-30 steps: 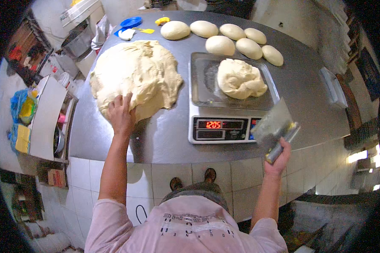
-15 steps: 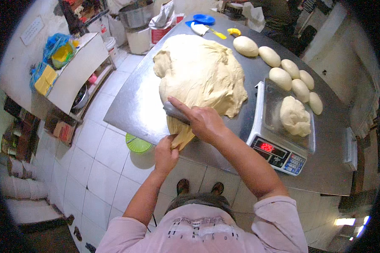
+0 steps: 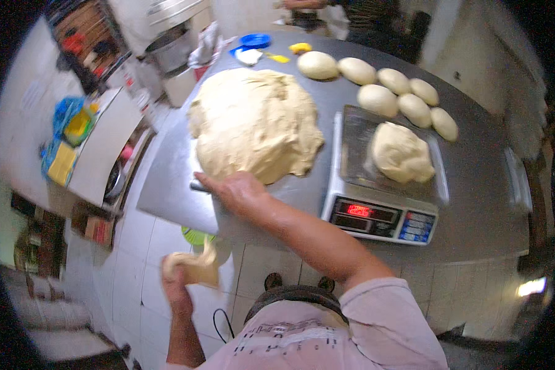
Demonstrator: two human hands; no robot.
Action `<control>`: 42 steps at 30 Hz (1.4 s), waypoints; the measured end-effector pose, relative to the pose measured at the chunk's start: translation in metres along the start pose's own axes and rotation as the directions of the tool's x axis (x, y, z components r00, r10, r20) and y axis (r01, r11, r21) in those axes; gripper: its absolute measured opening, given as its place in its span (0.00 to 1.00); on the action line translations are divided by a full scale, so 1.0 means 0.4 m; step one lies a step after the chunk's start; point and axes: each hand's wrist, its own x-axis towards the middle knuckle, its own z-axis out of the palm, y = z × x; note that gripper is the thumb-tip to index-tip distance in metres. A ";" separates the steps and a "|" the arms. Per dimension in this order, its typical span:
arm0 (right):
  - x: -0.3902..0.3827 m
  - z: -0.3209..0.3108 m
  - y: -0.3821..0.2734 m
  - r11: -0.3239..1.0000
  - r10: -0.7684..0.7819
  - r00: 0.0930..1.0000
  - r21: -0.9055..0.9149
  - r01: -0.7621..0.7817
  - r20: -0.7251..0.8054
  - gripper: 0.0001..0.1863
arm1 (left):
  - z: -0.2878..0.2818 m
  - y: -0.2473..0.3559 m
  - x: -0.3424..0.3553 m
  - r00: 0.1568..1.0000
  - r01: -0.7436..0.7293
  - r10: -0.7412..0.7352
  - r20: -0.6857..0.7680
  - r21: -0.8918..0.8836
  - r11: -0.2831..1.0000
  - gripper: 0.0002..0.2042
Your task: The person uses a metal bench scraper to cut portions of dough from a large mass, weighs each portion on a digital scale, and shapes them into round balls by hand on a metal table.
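Note:
A large slack mass of pale dough [image 3: 256, 120] lies on the steel table [image 3: 475, 185]. My right hand [image 3: 235, 188] reaches across to its near left edge, closed on a metal scraper [image 3: 200, 185] mostly hidden under the fingers. My left hand [image 3: 177, 280], slightly blurred, grips a torn dough piece [image 3: 194, 265] in the air beyond the table's front edge. To the right, a digital scale [image 3: 382, 216] carries a clear tray with a rough dough lump [image 3: 402, 153] on it.
Several smooth dough balls [image 3: 376, 98] sit behind the scale. Blue dish [image 3: 255, 41] and yellow tool stand at the back. A shelf unit [image 3: 102, 154] with bags is at left, a green container [image 3: 194, 235] below the table's edge. Another person's arm [image 3: 308, 5] shows at the top.
My left hand has gone from the big dough mass down and left past the table's edge, carrying a separated piece. My right hand brought the scraper leftward to the mass. The view has turned.

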 end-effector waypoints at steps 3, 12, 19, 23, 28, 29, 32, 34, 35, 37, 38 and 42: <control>-0.114 -0.050 0.074 0.965 0.070 0.975 0.260 -0.013 -0.211 0.41 | -0.017 0.065 0.020 0.997 0.064 -0.073 -0.035 -0.200 0.978 0.24; -0.762 -0.308 0.367 0.705 0.673 0.537 0.661 -0.257 -0.508 0.41 | 0.593 0.226 0.113 0.833 -0.483 0.450 0.322 0.027 0.875 0.21; -1.172 -0.372 0.403 0.493 0.847 0.009 0.780 -0.385 -0.531 0.42 | 1.090 0.160 0.102 0.475 -0.816 0.615 0.629 0.054 0.576 0.24; -1.293 -0.300 0.421 0.418 0.863 -0.194 0.874 -0.247 -0.467 0.44 | 1.065 0.061 0.057 0.159 -0.978 0.430 0.889 0.083 0.190 0.24; -1.314 -0.265 0.385 0.296 0.875 -0.379 0.952 -0.070 -0.300 0.44 | 0.944 0.131 0.053 0.115 -0.987 0.271 0.956 0.080 0.137 0.26; -1.303 -0.269 0.373 0.282 0.888 -0.377 0.959 -0.008 -0.264 0.43 | 0.922 0.123 0.071 0.172 -0.976 0.308 0.936 0.120 0.180 0.27; -1.301 -0.240 0.356 0.294 0.909 -0.336 0.951 0.093 -0.248 0.36 | 0.821 0.097 0.175 0.407 -0.912 0.417 0.813 0.331 0.243 0.29; -1.312 -0.215 0.358 0.266 0.935 -0.293 0.941 0.210 -0.199 0.36 | 0.711 0.055 0.313 0.514 -0.791 0.544 0.664 0.612 0.000 0.29; -1.300 -0.205 0.353 0.250 0.947 -0.270 0.930 0.271 -0.176 0.36 | 0.654 0.029 0.385 0.477 -0.653 0.622 0.621 0.724 -0.222 0.29; -1.246 -0.209 0.328 0.249 0.945 -0.298 0.883 0.398 -0.132 0.27 | 0.555 -0.060 0.442 0.777 -0.476 0.425 0.464 0.875 -0.085 0.30; -1.235 -0.206 0.316 0.220 0.954 -0.290 0.846 0.486 -0.081 0.25 | 0.515 -0.099 0.451 0.884 -0.363 0.301 0.358 0.931 -0.039 0.31; -1.138 -0.205 0.261 0.247 0.961 -0.254 0.756 0.606 -0.110 0.20 | 0.456 -0.184 0.466 0.749 -0.553 0.420 0.512 0.833 -0.030 0.33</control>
